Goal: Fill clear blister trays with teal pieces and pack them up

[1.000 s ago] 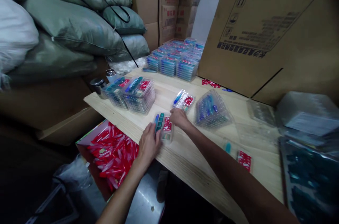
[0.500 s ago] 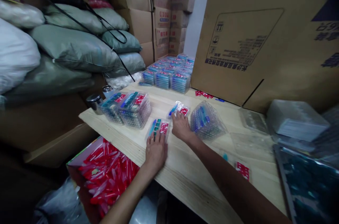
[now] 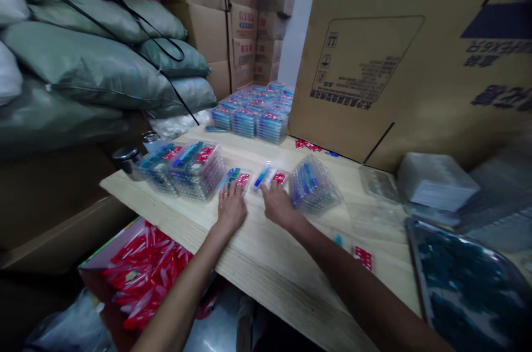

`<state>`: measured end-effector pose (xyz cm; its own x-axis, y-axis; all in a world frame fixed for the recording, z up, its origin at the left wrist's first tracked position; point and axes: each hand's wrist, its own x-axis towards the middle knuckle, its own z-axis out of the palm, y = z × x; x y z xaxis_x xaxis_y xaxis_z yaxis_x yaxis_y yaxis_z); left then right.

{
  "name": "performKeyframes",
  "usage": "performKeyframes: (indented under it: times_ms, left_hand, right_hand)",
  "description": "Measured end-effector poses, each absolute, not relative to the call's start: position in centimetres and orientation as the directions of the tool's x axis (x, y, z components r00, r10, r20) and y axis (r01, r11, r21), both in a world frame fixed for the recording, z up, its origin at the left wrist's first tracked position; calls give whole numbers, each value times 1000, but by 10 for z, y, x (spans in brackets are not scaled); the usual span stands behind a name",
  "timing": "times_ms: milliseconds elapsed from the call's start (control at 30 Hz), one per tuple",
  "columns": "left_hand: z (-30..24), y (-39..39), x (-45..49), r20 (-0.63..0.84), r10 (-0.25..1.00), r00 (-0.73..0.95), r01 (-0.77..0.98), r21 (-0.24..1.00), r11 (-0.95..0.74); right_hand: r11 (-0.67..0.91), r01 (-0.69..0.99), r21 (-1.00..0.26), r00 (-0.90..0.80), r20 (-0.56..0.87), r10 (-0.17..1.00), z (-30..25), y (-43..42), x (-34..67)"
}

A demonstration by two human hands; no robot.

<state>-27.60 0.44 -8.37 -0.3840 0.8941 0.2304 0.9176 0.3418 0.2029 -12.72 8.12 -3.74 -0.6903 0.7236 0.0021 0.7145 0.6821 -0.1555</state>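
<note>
Left hand (image 3: 230,209) is open and flat on the pale wooden table (image 3: 266,255), fingers spread, tips at the near edge of a small clear blister pack (image 3: 235,178) with teal-blue items and a red card inside. Right hand (image 3: 278,205) is also open, not clenched, with fingertips at the near edge of a second clear blister pack (image 3: 269,177) showing a blue item and a red card. No firm grasp visible on either; contact pressure can't be told from this view.

Both packs lie flat, just apart, around mid-table and back from the near edge. To their left is a stack of blister packs (image 3: 197,170). To their right, a tilted stack of packs (image 3: 312,185) leans close by. More stacks (image 3: 249,117) sit in rows at the far edge, against a cardboard sheet (image 3: 361,64).

Handling, my read: thin moulded plastic, likely light, fairly stiff but crushable, and slippery on wood. Best hold is a pinch on the flat rim at the long sides, not pressure on the raised blisters. The tilted stack looks easy to knock.

Below the near edge, an open box of red-and-clear items (image 3: 143,291) sits on the left.
</note>
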Motion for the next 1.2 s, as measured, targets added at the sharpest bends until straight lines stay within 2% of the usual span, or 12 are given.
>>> performKeyframes:
  times_ms: [200,300,400,500,567,633,767,867,933,1067,1133,1200]
  left_hand:
    - [-80,-1,-286,174,924,-340,926,234,297]
    - [-73,-14,-288,201,938,-282,928,307,213]
    - [-64,-33,-267,278,916,-290,861,494,123]
    - [-61,-54,-227,212,934,-289,724,687,68]
    - [-66,-65,-199,215,947,-240,716,698,23]
    - [-72,-71,-176,268,940,-210,767,641,-12]
    - [-82,-71,-146,294,940,-171,817,576,-32]
    - [-81,-62,-129,295,941,-168,821,570,-32]
    - [-78,-52,-118,297,938,-178,824,566,-23]
    - [-73,-31,-101,290,940,-179,838,545,-8]
    - [-72,-22,-97,280,944,-175,850,527,2]
    - [-69,-15,-95,259,952,-162,864,503,11]
  right_hand:
    - [809,564,-165,-820,7,572,-36,7,-78]
    - [845,494,-205,-861,14,508,-33,-24,-50]
    - [839,495,-226,-860,10,510,-30,-45,-32]
    - [835,492,-248,-856,36,515,-25,-58,-16]
    - [832,481,-277,-853,73,517,-21,-63,-1]
    - [807,501,-313,-826,105,554,-17,-65,23]
    - [666,658,-351,-639,209,741,-20,-60,95]
    - [468,805,-365,-383,284,879,-30,-49,159]
    - [314,895,-317,-225,288,931,-37,-41,199]
    - [44,991,-123,-22,173,985,-45,-30,256]
    - [11,996,-83,-6,68,998,-47,-28,272]
    - [24,995,-98,-28,-32,999,-48,-26,279]
